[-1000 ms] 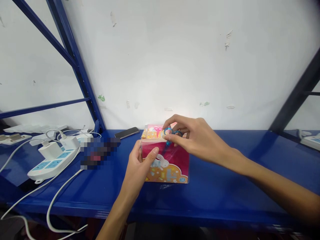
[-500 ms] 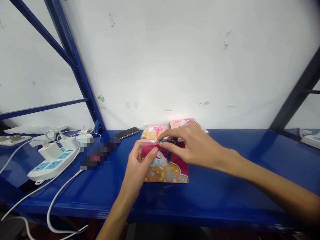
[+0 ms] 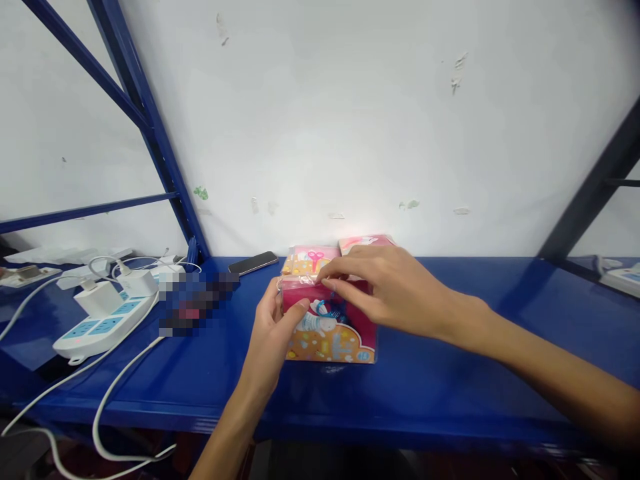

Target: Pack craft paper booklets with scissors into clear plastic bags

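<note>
On the blue steel shelf (image 3: 440, 400), centre of view: a clear-film pink card pack (image 3: 333, 350) lies flat, gripped by the left hand (image 3: 267, 327), with fingers curled round its 9 o'clock edge and thumb pressing the front. Right hand (image 3: 395, 293) enters from 3 o'clock, half-open, fingertips (image 3: 325, 283) on the film's top edge; pinching or resting, can't tell. Blue scissor loops (image 3: 327, 308) sit mid-pack behind the film. Second pack (image 3: 307, 260) just behind at 12. Tip: keep left thumb flat so the pack can't slide; work from the film edge, clear of the loops. Phone (image 3: 253, 263) at 10, power strip (image 3: 103, 327) at 9.
</note>
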`<state>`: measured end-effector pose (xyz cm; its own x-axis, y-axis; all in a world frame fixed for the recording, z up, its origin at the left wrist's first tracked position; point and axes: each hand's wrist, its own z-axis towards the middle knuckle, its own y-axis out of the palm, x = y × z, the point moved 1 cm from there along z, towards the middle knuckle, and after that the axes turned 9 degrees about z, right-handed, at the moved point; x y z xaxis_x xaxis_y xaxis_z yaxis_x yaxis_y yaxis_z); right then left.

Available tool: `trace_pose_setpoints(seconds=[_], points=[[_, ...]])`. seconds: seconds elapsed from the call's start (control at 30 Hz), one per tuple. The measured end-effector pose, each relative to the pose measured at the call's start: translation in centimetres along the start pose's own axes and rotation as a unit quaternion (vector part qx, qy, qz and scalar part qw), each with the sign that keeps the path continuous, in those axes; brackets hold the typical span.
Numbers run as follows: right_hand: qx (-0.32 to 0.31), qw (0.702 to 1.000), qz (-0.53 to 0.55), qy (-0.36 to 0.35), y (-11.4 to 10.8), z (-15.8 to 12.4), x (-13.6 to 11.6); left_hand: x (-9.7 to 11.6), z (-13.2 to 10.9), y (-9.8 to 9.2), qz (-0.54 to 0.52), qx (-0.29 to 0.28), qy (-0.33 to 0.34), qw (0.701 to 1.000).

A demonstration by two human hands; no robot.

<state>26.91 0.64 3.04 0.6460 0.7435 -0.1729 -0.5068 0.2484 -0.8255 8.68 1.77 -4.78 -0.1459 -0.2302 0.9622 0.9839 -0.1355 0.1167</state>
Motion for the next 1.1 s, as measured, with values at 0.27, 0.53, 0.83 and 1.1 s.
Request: trace_pose_setpoints(seconds=[0.27,0.53,0.83,1.1], points=[[-0.089,0.995,-0.015,0.030,-1.0,-0.4,1.2,0.2,0.0,0.1,-0.006,0.003,-0.014,1.000],[-0.116,0.988,0.037,0.100,-0.8,-0.3,1.3,0.0,0.1,-0.1,0.002,0.005,-0.006,1.000],[-0.066,0.949,0.242,0.191,-1.8,0.3,1.9,0.0,0.2,0.1,-0.007,0.006,-0.013,1.000],[-0.072,0.985,0.097,0.123,-1.1,-0.1,1.0,0.0,0.0,-0.1,0.004,-0.004,-0.011,1.000]])
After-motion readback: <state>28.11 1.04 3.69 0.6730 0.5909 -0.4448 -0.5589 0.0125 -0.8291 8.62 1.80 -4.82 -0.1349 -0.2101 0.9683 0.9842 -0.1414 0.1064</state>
